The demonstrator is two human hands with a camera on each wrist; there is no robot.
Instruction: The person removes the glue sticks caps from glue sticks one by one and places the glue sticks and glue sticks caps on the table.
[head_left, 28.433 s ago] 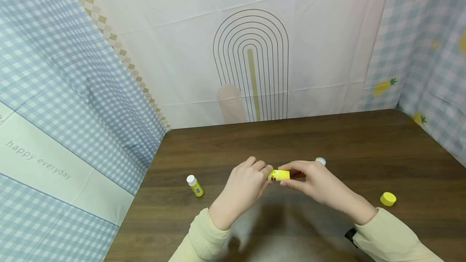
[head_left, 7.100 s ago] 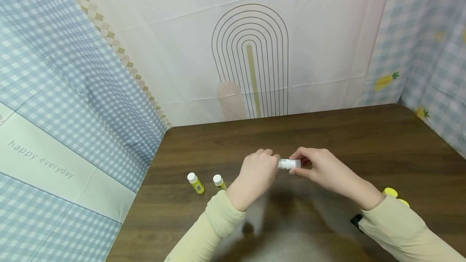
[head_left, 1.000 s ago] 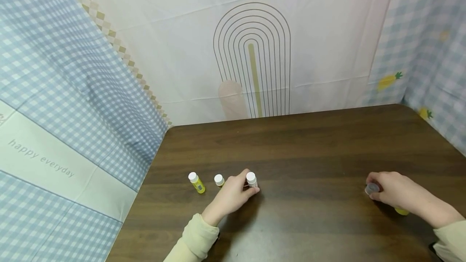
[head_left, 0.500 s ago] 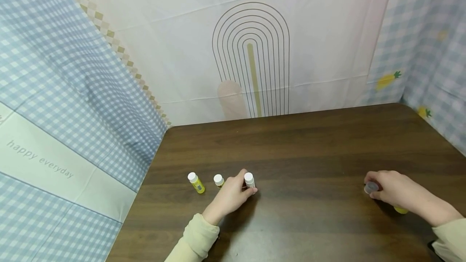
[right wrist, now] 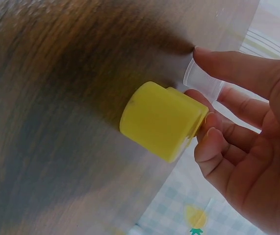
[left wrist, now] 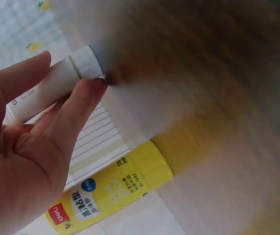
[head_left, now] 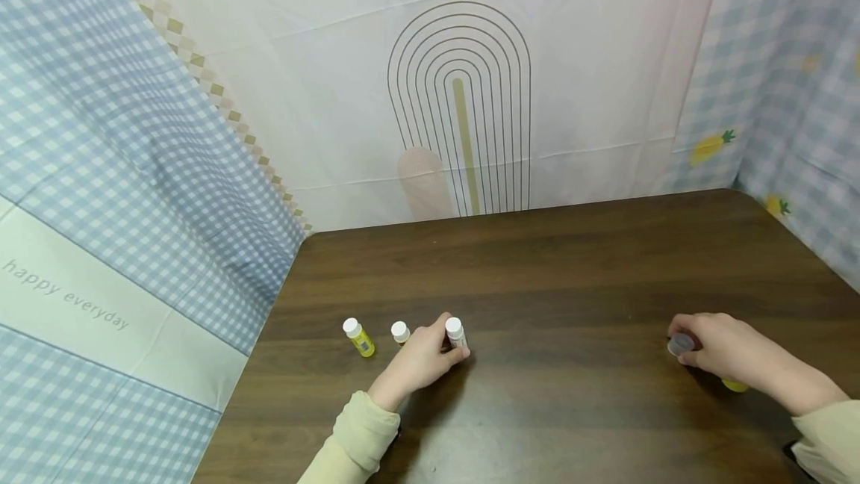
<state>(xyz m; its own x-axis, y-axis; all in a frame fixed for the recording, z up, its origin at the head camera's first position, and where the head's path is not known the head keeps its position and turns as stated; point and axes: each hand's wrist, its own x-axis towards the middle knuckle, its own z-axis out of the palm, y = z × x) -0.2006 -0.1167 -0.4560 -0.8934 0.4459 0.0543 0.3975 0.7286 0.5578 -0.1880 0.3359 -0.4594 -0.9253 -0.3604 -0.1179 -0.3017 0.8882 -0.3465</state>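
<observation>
My left hand (head_left: 423, 357) holds a white glue stick (head_left: 456, 333) between thumb and fingers, upright on the table. The left wrist view shows the white stick (left wrist: 46, 88) with its base at the tabletop. Close beside that hand stands a yellow glue stick with a white top (head_left: 400, 332), partly hidden by it. Another yellow glue stick (head_left: 359, 337) stands farther left. Far to the right, my right hand (head_left: 728, 346) pinches a translucent cap (head_left: 681, 344) at the tabletop. A yellow cap (right wrist: 159, 120) sits by its curled fingers, with a second yellow cap's edge showing behind.
The dark wooden table (head_left: 537, 267) stretches between the two hands. A printed white cloth (head_left: 591, 95) hangs behind its far edge, and blue checked cloth (head_left: 188, 155) hangs along the left side.
Earlier, both hands held a yellow glue stick, later the white one, over the middle. Now the hands are apart, stick left and cap right. The last second shows only a slight view shift.
</observation>
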